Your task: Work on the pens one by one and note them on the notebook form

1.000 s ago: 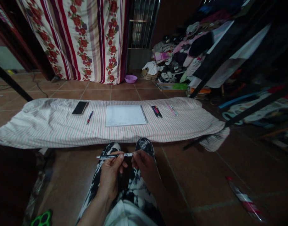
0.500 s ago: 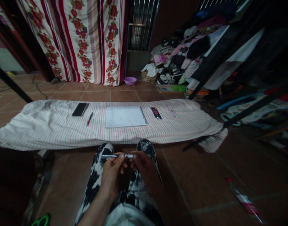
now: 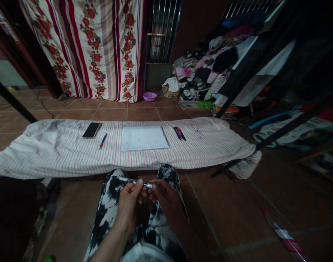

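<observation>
Above my knees, a pen (image 3: 147,185) with a dark and silvery barrel lies across both hands. My left hand (image 3: 130,198) pinches it near the middle between thumb and fingers. At its right end, my right hand (image 3: 164,193) is closed on the same pen. Beyond my knees, an open spiral notebook (image 3: 144,138) with a pale page lies on the striped cloth (image 3: 81,156). Left of it are a dark-and-red pen (image 3: 103,141) and a smartphone (image 3: 91,130). To its right lie several dark pens (image 3: 179,133) and some pink and pale blue pens (image 3: 197,132).
A plastic bottle (image 3: 286,238) lies on the tiled floor at the right. Dark metal poles (image 3: 232,98) slant up at both ends of the cloth-covered surface. Behind are a purple basin (image 3: 149,96), a floral curtain (image 3: 101,47) and a heap of clothes (image 3: 201,65).
The pen has tilted, its right end now lower than its left. Both hands keep hold of it. The view has shifted slightly.
</observation>
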### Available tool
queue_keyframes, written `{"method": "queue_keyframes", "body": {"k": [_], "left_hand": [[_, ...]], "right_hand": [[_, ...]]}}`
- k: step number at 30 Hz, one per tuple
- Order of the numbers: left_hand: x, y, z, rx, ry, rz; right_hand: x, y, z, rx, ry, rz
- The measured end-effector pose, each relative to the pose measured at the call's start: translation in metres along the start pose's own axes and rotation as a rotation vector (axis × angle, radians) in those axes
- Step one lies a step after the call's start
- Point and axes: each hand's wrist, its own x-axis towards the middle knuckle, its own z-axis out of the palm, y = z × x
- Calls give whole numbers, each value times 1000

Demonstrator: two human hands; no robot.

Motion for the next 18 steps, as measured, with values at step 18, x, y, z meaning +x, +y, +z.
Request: {"method": "queue_keyframes", "body": {"k": [18], "left_hand": [[7,2,14,-108,-93,-27]], "right_hand": [[4,3,-1,21,10,25]]}}
